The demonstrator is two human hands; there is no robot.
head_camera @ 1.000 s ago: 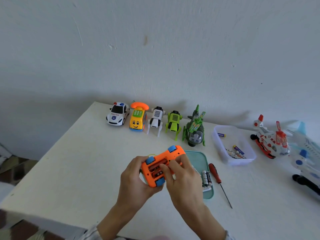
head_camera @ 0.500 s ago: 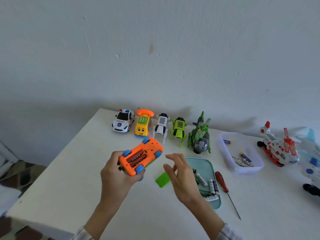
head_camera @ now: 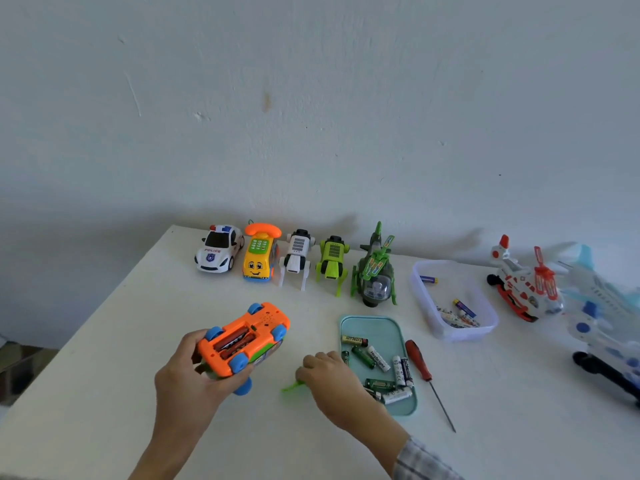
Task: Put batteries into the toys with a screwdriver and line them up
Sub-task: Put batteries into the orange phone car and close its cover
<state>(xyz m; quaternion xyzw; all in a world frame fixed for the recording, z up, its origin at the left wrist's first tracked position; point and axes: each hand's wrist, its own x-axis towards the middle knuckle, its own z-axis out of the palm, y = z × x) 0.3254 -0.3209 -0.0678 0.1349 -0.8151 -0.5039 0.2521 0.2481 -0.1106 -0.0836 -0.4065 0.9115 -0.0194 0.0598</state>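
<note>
My left hand [head_camera: 187,379] grips an orange toy car [head_camera: 244,337] upside down above the table; its battery bay is uncovered and red batteries show inside. My right hand [head_camera: 329,379] is down on the table beside the teal tray [head_camera: 377,325], fingers curled over a green battery cover [head_camera: 292,386] that sticks out to the left. Several loose batteries [head_camera: 377,358] lie in the tray. A red-handled screwdriver [head_camera: 420,367] lies just right of the tray, untouched.
Along the wall stands a row: police car [head_camera: 218,249], yellow phone toy [head_camera: 259,252], white robot dog [head_camera: 298,256], green robot dog [head_camera: 332,261], green helicopter [head_camera: 375,271]. A clear tub [head_camera: 485,327] holds batteries. A red-white helicopter [head_camera: 523,282] and blue-white plane [head_camera: 602,306] sit right.
My right hand left the car's battery bay, dropped to the table and now covers the green cover. My left hand carried the car to the left, then steadied.
</note>
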